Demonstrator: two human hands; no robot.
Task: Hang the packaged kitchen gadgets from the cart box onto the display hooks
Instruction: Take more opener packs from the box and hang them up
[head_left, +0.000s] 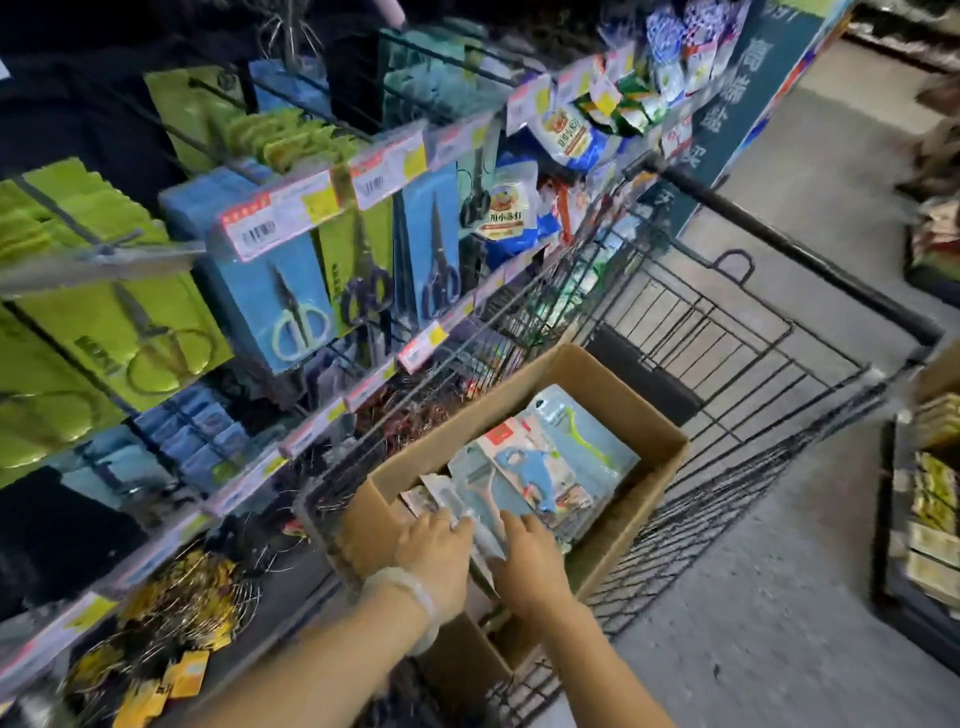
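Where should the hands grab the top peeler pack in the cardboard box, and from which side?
Probably by its near edge, coming from above on the person's side. The peeler pack lies flat on the stack in the cardboard box, so a thumb-over, fingers-under pinch fits. The left hand and right hand are already at that end.

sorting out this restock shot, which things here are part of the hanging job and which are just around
Part of the job:
- cardboard box in the cart
- packaged gadgets inside it
- left hand and right hand, both on the packs
- display hooks

Just around:
- hanging scissors packs
- price tags
- snack bags
- wire cart
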